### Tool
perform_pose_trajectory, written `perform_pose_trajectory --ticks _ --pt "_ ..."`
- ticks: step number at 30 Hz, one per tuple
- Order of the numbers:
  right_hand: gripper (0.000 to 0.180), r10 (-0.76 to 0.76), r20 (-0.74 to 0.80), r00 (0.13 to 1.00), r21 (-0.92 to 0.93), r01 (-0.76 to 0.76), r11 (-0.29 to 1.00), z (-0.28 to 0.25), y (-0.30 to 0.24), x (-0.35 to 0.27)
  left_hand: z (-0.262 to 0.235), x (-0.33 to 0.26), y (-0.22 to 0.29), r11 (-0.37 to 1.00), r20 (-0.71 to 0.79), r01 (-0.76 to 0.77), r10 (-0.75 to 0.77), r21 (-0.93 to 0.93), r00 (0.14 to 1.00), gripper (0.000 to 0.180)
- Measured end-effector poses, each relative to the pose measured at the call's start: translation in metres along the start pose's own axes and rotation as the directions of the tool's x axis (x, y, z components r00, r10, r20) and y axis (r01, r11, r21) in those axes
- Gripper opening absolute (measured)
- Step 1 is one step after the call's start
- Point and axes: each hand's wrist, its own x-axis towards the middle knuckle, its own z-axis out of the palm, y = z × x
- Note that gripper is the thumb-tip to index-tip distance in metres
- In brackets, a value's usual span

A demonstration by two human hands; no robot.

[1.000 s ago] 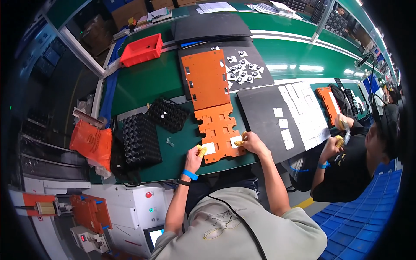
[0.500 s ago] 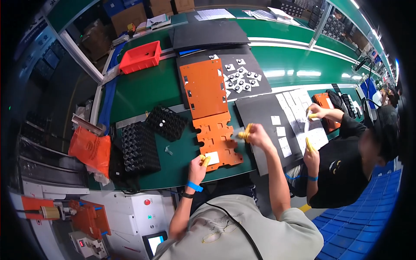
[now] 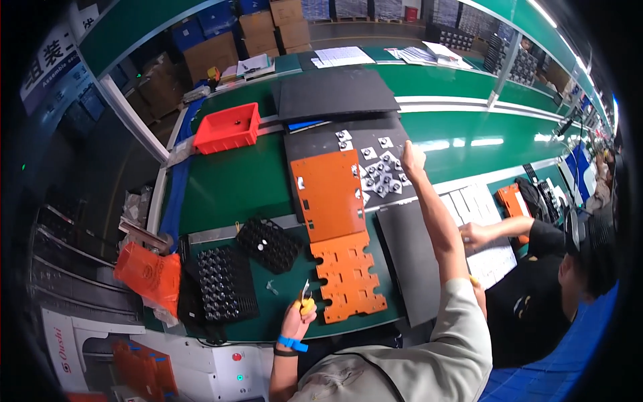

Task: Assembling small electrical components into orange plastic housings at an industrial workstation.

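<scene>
While the left hand pinches a small pale-and-dark piece between its yellow-covered fingertips, the right hand reaches out at one o'clock from the notched orange plate, which serves as the dial's centre; whether the right fingers are closed on anything I cannot tell. Gripped upright, the pale-and-dark piece stands just beside the plate at eight o'clock, its exact kind too small to tell; a blue wristband circles the left wrist.

At twelve o'clock a flat orange panel adjoins the plate, resting partly on a dark sheet; between twelve and one, white square cards bearing round black pieces lie scattered on that sheet, some overlapping, with the right hand close beside them.

On the green counter, one black tray lies at ten o'clock, a small round white piece on it; a second, cupped black tray sits at nine, with an orange bag beyond; a red bin stands near eleven; toward two, a co-worker's hand hangs over white sheets.
</scene>
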Motion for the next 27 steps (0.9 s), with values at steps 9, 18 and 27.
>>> perform_pose_trajectory --ticks 9,18,27 --pt "0.015 -0.109 0.2 0.974 -0.152 0.141 0.978 0.054 -0.018 0.039 0.009 -0.011 0.01 0.984 -0.027 0.049 -0.055 -0.17 0.998 0.032" --pt "0.015 -0.143 -0.281 0.949 0.85 0.315 0.423 -0.213 -0.199 -0.024 0.029 0.007 0.022 0.934 0.211 0.208 -0.149 -0.292 0.966 0.03" --pt "0.02 -0.986 0.126 0.108 0.887 0.433 0.16 -0.277 -0.245 -0.182 0.077 -0.015 0.012 0.919 0.279 0.307 -0.236 -0.247 0.931 0.036"
